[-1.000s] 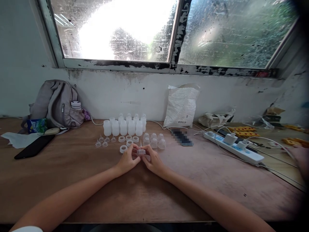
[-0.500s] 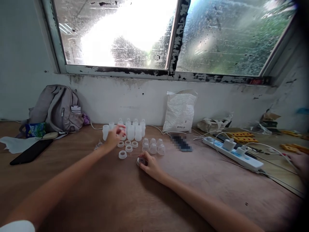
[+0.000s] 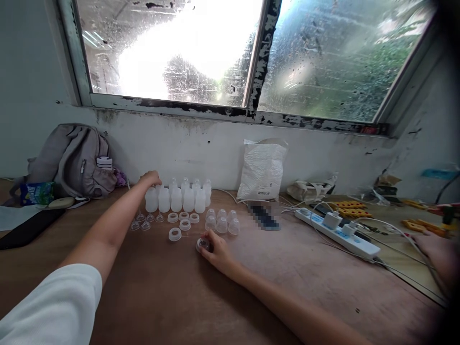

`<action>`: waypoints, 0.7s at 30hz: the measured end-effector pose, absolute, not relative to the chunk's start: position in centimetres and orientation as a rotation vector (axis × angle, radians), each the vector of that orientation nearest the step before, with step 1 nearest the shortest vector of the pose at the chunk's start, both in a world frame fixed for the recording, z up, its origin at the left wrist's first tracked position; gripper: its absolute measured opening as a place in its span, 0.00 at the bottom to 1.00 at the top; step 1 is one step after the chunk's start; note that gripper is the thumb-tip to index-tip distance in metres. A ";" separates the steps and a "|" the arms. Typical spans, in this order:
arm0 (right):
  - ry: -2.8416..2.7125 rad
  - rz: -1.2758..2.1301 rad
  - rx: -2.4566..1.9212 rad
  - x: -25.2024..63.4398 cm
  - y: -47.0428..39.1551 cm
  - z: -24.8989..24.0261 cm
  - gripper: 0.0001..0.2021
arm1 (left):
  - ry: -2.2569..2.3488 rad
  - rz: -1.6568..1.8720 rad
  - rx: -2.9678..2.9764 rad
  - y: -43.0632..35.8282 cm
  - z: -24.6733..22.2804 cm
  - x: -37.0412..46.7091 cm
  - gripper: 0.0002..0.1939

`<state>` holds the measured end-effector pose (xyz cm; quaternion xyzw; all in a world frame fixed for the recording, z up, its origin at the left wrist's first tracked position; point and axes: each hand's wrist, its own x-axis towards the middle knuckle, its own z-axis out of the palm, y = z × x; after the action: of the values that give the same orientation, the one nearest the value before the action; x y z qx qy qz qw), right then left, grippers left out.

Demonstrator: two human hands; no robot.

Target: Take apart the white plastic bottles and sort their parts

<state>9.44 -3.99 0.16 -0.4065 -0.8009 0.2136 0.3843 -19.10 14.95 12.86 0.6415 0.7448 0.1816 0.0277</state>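
Note:
My left hand [image 3: 154, 178] reaches to the back left of a group of frosted baby bottles [image 3: 176, 199]. Its fingers are bent down and closed at the top of a back-row bottle [image 3: 159, 188], mostly hidden behind the front row. Several bottles at the back carry teats. My right hand [image 3: 216, 250] rests on the table, fingers around a collar ring with a clear teat [image 3: 203, 245] in it. Between the hands lie several loose white collar rings [image 3: 175, 234]. Clear teats [image 3: 145, 224] lie to their left, and clear domed caps [image 3: 222, 224] stand to their right.
A grey backpack [image 3: 77, 160], a snack packet [image 3: 38, 193] and a black tablet-like slab [image 3: 34, 229] lie left. Behind stands a white bag [image 3: 264, 167]. A blurred phone [image 3: 265, 216] and a power strip [image 3: 338, 232] with cables lie right, beside another person's hand [image 3: 433, 244].
My left hand has moved left and back, from over the bottles to the back-left bottle. My right hand still holds the ring with its teat. The view has shifted slightly.

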 end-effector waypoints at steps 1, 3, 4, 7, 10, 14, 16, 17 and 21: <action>-2.039 0.538 -1.034 9.4 -4.0 0.2 0.08 | 2.320 0.543 1.964 15.0 12.6 -18.9 0.06; -2.036 0.532 -1.023 9.5 -4.0 0.2 0.08 | 2.355 0.528 1.950 15.0 12.2 -18.6 0.08; -2.034 0.533 -1.018 9.5 -3.9 0.1 0.08 | 2.369 0.531 1.952 14.9 12.2 -18.5 0.09; -1.989 0.548 -1.006 9.6 -3.9 0.0 0.09 | 2.405 0.590 1.987 14.4 13.0 -18.6 0.10; -1.893 0.577 -0.960 9.6 -4.2 0.2 0.09 | 2.436 0.705 2.053 13.8 15.4 -18.9 0.12; -1.745 0.689 -0.895 9.5 -4.6 0.7 0.11 | 2.397 0.963 2.189 11.9 20.1 -18.5 0.14; -1.637 0.768 -0.880 9.4 -4.5 0.8 0.12 | 2.238 1.087 2.295 10.0 21.7 -17.4 0.13; -1.579 0.800 -0.873 9.4 -4.3 0.7 0.12 | 2.122 1.082 2.335 8.8 22.1 -16.5 0.13; -1.380 0.843 -0.834 9.5 -3.4 0.2 0.14 | 1.628 0.943 2.471 3.6 19.9 -12.1 0.11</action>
<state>9.54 -3.41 0.21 -0.3618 -0.5986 0.3659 0.6139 -12.09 3.58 19.87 0.7955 0.5241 0.3036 0.0178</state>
